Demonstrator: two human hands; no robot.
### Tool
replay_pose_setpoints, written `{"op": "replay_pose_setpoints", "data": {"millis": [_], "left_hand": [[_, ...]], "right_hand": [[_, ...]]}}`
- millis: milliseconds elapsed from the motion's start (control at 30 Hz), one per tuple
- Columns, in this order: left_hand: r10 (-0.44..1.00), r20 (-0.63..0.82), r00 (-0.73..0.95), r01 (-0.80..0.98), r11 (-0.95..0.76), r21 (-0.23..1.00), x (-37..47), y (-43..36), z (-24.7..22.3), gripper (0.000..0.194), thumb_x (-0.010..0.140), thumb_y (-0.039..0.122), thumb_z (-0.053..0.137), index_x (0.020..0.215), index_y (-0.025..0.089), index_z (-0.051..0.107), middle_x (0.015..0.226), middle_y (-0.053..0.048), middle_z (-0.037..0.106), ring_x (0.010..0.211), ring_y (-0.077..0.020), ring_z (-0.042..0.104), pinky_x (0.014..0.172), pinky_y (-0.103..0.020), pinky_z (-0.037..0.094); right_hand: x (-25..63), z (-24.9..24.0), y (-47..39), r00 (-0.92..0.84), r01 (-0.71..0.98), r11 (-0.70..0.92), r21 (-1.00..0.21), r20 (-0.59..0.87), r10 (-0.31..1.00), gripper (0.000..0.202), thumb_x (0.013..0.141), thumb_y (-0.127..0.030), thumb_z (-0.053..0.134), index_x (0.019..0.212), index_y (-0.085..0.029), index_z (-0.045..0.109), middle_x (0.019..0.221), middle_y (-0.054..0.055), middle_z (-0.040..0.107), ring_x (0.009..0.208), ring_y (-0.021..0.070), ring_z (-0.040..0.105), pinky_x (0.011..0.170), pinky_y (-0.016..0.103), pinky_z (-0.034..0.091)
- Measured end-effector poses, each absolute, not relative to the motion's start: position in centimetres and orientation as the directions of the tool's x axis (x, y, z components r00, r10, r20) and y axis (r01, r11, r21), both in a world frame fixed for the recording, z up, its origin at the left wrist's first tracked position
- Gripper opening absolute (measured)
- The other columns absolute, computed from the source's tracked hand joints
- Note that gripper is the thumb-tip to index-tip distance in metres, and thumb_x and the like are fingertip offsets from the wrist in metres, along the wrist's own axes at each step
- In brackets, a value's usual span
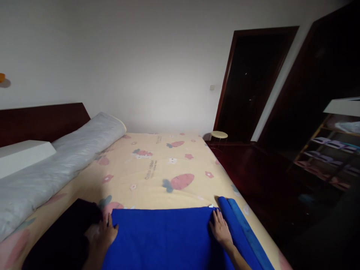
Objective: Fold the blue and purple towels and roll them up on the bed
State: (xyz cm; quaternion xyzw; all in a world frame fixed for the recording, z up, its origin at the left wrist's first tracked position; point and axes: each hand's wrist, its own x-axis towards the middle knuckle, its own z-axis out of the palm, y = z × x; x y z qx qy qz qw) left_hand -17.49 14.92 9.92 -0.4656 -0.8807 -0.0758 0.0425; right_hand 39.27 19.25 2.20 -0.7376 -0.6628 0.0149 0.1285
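A blue cloth point(163, 236) lies spread flat on the bed, its far edge fairly straight. My left hand point(104, 233) is at the cloth's left edge, fingers apart, beside a dark cloth point(64, 232). My right hand point(221, 227) rests on the blue cloth near its far right corner, fingers stretched out. Right beside it, two blue rolls point(244, 232) lie side by side along the bed's right edge. A small white tag point(211, 206) shows at the blue cloth's far edge.
The bed point(157, 172) has a cream sheet with carrot prints. A long grey wrapped bundle point(75, 150) and a white box point(25, 153) lie at the left by the headboard point(42, 120). Beyond the bed stand a round stool point(219, 134) and, at right, a shoe rack point(326, 150).
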Motion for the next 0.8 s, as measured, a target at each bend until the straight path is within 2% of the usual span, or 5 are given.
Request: {"op": "replay_pose_setpoints", "data": {"millis": [133, 267, 400, 633, 800], "left_hand": [[0.916, 0.226, -0.331, 0.94, 0.34, -0.002, -11.9, 14.3, 9.4, 0.064, 0.087, 0.015, 0.034, 0.15, 0.018, 0.025, 0.159, -0.01, 0.025, 0.147, -0.0259, 0.022, 0.114, -0.049, 0.029], [0.995, 0.093, -0.032, 0.995, 0.024, 0.093, -2.4, 14.7, 8.4, 0.06, 0.091, 0.021, 0.026, 0.15, 0.024, 0.019, 0.159, -0.003, 0.021, 0.147, -0.0192, 0.018, 0.119, -0.044, 0.021], [0.996, -0.078, 0.044, 0.984, -0.03, 0.177, 1.2, 15.1, 7.3, 0.058, 0.093, 0.037, 0.028, 0.149, 0.032, 0.018, 0.159, 0.002, 0.02, 0.147, -0.0178, 0.018, 0.119, -0.045, 0.019], [0.914, 0.001, -0.405, 0.914, 0.405, 0.02, -11.9, 13.5, 7.1, 0.056, 0.094, 0.04, 0.024, 0.15, 0.034, 0.02, 0.159, -0.001, 0.023, 0.147, -0.0187, 0.018, 0.118, -0.048, 0.018], [0.921, -0.047, -0.388, 0.916, 0.39, 0.095, -15.6, 12.9, 8.5, 0.054, 0.095, 0.037, 0.022, 0.149, 0.034, 0.029, 0.157, 0.002, 0.031, 0.145, -0.0158, 0.025, 0.113, -0.043, 0.031]], "right_hand": [[33.8, 3.4, 18.2, 0.054, 0.967, 0.004, -0.256, 0.216, 0.975, 0.063, 0.093, -0.04, 0.029, 0.142, -0.003, 0.041, 0.154, 0.02, 0.03, 0.144, 0.0316, 0.025, 0.117, 0.049, 0.023], [22.8, 4.7, 16.4, -0.277, 0.868, 0.319, -0.381, 0.161, 0.947, 0.06, 0.098, -0.047, 0.024, 0.149, -0.017, 0.033, 0.158, 0.009, 0.024, 0.145, 0.025, 0.022, 0.118, 0.046, 0.021], [18.3, 5.2, 15.8, -0.44, 0.775, 0.438, -0.456, 0.108, 0.891, 0.06, 0.097, -0.053, 0.028, 0.15, -0.024, 0.031, 0.157, 0.006, 0.024, 0.145, 0.0256, 0.023, 0.118, 0.048, 0.022], [32.7, 4.6, 18.1, 0.05, 0.969, -0.028, -0.246, 0.084, 0.995, 0.063, 0.093, -0.049, 0.033, 0.147, -0.015, 0.038, 0.155, 0.013, 0.03, 0.145, 0.0283, 0.023, 0.118, 0.05, 0.017], [36.6, 5.0, 18.4, 0.079, 0.965, -0.066, -0.254, 0.041, 0.996, 0.065, 0.092, -0.051, 0.033, 0.146, -0.016, 0.039, 0.154, 0.011, 0.034, 0.143, 0.0273, 0.026, 0.117, 0.051, 0.021]]}}
